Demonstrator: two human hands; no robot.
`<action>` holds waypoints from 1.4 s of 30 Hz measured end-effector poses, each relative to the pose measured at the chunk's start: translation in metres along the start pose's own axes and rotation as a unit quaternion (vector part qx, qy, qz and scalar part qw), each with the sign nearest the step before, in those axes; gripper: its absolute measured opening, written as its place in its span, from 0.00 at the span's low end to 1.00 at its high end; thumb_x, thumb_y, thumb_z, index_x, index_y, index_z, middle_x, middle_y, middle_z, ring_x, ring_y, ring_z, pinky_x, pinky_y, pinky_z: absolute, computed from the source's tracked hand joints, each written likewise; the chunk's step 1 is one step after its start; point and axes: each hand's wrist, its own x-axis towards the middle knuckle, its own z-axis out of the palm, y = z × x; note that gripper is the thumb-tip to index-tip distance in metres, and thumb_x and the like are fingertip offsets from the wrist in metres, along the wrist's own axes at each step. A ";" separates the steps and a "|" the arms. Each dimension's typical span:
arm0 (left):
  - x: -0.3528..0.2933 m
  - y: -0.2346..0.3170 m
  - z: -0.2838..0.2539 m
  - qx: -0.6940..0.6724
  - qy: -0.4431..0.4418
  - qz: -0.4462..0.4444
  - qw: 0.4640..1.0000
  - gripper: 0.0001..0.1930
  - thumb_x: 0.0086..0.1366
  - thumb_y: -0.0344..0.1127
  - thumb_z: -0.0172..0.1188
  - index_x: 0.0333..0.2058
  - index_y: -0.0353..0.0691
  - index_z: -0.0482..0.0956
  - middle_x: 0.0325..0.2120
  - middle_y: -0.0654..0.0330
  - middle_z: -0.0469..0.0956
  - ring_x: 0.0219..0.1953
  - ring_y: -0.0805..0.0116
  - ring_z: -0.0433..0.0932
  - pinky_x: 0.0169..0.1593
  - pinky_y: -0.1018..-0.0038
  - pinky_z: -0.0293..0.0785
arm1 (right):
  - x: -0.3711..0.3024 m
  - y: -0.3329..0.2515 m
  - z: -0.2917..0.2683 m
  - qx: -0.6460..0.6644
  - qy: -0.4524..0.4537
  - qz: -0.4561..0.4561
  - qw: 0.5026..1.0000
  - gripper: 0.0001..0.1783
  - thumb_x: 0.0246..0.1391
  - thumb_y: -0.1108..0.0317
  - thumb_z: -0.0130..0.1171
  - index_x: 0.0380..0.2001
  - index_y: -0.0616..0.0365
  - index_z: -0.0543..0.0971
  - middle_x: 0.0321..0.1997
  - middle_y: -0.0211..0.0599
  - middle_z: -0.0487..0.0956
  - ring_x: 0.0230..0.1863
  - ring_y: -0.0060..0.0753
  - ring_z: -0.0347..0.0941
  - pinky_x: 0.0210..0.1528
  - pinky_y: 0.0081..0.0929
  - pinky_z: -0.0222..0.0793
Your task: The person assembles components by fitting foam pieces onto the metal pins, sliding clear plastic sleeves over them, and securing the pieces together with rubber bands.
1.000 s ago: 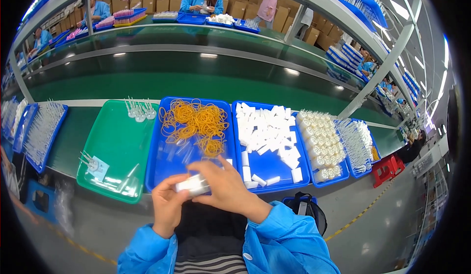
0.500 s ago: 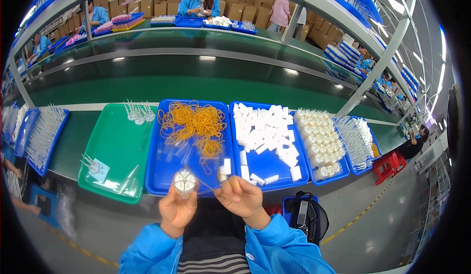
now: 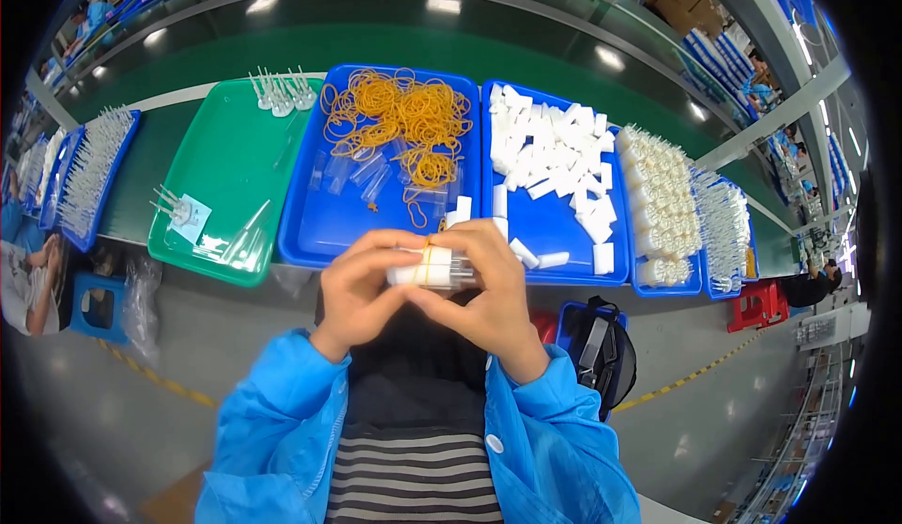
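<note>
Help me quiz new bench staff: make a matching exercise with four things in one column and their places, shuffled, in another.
Things
1. Orange rubber bands
2. Loose white pieces
3. Banded bundle
4. Pale card

Places
A. Inside the green tray
B. Heaped in the near blue tray, just right of the green one
C. Between the left hand and right hand
D. Spread in the second blue tray right of the green one

Pairs: 1-B, 2-D, 3-C, 4-A
</note>
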 end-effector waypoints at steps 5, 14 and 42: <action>-0.008 -0.014 0.012 -0.356 0.031 -0.178 0.917 0.22 0.65 0.34 0.58 0.55 0.32 0.69 0.53 0.46 0.72 0.57 0.54 0.73 0.62 0.57 0.69 | -0.002 -0.008 -0.006 -0.076 0.087 0.030 0.993 0.41 0.31 0.64 0.79 0.52 0.59 0.72 0.55 0.45 0.71 0.46 0.43 0.76 0.47 0.30 0.73; -0.005 -0.028 0.049 -0.449 -0.018 -0.325 0.832 0.30 0.64 0.35 0.59 0.62 0.33 0.60 0.58 0.51 0.67 0.61 0.57 0.68 0.64 0.63 0.65 | -0.018 0.016 0.005 0.160 0.200 0.007 0.967 0.12 0.39 0.78 0.68 0.29 0.61 0.77 0.35 0.43 0.82 0.46 0.44 0.79 0.60 0.39 0.67; 0.081 0.029 0.002 0.355 -0.066 -0.114 0.926 0.15 0.58 0.25 0.62 0.45 0.34 0.78 0.39 0.55 0.78 0.41 0.65 0.79 0.41 0.73 0.76 | -0.214 0.166 -0.359 -0.368 0.387 0.219 0.817 0.23 0.71 0.58 0.39 0.50 0.65 0.76 0.48 0.41 0.80 0.49 0.33 0.73 0.54 0.28 0.66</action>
